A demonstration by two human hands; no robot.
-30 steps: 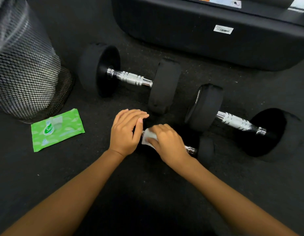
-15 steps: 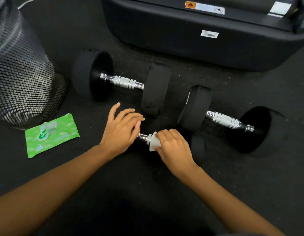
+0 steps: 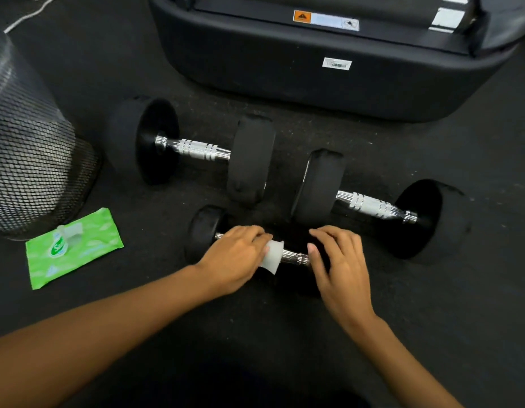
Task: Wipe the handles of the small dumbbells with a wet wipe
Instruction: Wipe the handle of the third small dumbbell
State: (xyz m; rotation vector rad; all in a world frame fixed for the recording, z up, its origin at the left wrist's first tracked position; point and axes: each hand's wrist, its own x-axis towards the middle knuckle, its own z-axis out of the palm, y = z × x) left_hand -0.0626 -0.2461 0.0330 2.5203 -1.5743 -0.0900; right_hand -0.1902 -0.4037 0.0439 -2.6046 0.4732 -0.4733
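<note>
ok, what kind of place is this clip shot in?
Most likely a gym floor. Three black rubber-ended dumbbells with knurled chrome handles, the big one among them, lie on dark speckled rubber flooring, beside the black moulded base of an exercise machine with a warning sticker.

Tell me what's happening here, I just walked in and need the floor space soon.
A person is cleaning a small dumbbell on the gym floor. The left hand holds a white wet wipe wrapped round its chrome handle, while the right hand steadies the right end. Two bigger dumbbells lie just behind, untouched. The green wipe pack sits by a mesh bin.
</note>
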